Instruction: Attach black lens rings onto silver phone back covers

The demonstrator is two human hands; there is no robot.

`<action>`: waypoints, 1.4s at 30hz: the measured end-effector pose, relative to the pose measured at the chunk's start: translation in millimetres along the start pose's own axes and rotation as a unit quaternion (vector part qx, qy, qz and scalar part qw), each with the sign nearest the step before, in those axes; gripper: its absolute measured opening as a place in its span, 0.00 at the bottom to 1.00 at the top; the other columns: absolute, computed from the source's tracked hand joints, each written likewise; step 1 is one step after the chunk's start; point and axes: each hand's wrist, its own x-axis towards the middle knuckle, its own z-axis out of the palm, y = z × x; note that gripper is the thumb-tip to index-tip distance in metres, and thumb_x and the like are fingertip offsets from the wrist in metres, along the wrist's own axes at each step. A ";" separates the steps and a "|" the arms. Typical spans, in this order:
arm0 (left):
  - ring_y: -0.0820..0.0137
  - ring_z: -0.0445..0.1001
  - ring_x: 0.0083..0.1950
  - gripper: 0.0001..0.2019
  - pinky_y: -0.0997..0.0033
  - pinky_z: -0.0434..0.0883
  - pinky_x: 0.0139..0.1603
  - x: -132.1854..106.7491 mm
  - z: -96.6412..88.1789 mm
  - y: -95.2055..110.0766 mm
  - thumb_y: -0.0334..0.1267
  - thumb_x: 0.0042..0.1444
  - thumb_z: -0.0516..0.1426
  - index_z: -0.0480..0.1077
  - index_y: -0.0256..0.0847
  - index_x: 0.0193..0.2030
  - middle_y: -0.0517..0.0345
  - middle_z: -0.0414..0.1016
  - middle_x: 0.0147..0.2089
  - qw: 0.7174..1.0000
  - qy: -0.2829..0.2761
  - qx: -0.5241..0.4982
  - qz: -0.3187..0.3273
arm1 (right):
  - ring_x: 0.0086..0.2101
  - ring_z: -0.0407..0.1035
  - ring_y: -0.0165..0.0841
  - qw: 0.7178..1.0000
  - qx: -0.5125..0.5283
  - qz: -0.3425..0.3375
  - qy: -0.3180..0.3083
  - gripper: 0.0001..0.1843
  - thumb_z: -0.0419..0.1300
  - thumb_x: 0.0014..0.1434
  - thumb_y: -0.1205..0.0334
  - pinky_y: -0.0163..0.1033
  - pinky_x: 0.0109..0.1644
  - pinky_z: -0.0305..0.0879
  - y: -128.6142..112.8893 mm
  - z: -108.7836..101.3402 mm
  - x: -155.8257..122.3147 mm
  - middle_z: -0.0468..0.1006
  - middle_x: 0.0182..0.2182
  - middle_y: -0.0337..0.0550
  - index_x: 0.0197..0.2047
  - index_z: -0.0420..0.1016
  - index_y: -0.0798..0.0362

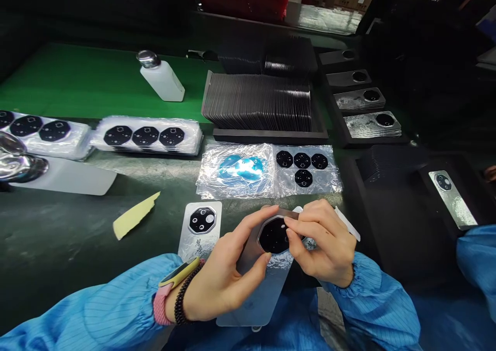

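My left hand (228,268) grips a silvery phone back cover (267,284) by its upper end, thumb and fingers around the black octagonal camera piece (273,235). My right hand (321,242) pinches at the right edge of that octagonal piece, and a thin white stick (347,224) lies between its fingers. A second back cover (199,232) with a fitted camera piece lies flat on the mat just left of my left hand.
Plastic sheets of black octagonal pieces (303,167) and blue film discs (240,167) lie ahead. A dark tray of stacked black parts (259,103), more covers in trays at right (372,123), a white bottle (163,77), a yellow strip (134,216). Another person's blue sleeve (478,258) at right.
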 end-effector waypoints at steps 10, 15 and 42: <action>0.60 0.77 0.50 0.25 0.67 0.76 0.48 -14.4 9.0 2.5 0.29 0.55 0.57 0.68 0.51 0.59 0.59 0.76 0.55 0.997 0.061 0.031 -0.042 | 0.25 0.66 0.32 0.993 -0.046 -0.107 -0.011 0.10 0.56 0.57 0.71 0.39 0.23 0.68 3.2 -5.7 -1.5 0.73 0.22 0.39 0.41 0.73 0.52; 0.63 0.78 0.51 0.32 0.69 0.74 0.51 -12.1 13.4 8.5 0.21 0.54 0.54 0.63 0.56 0.62 0.64 0.77 0.54 0.997 0.067 0.042 0.010 | 0.25 0.63 0.31 0.981 -0.093 -0.169 0.016 0.08 0.57 0.57 0.72 0.38 0.24 0.66 6.3 -4.0 -7.3 0.72 0.22 0.39 0.32 0.75 0.51; 0.57 0.56 0.69 0.27 0.61 0.56 0.69 17.3 5.2 -30.1 0.41 0.54 0.60 0.64 0.43 0.62 0.54 0.63 0.66 0.963 0.063 -0.194 -0.176 | 0.23 0.57 0.28 0.892 0.276 0.319 -0.159 0.26 0.53 0.58 0.43 0.35 0.27 0.56 34.9 17.3 5.4 0.62 0.18 0.35 0.18 0.60 0.52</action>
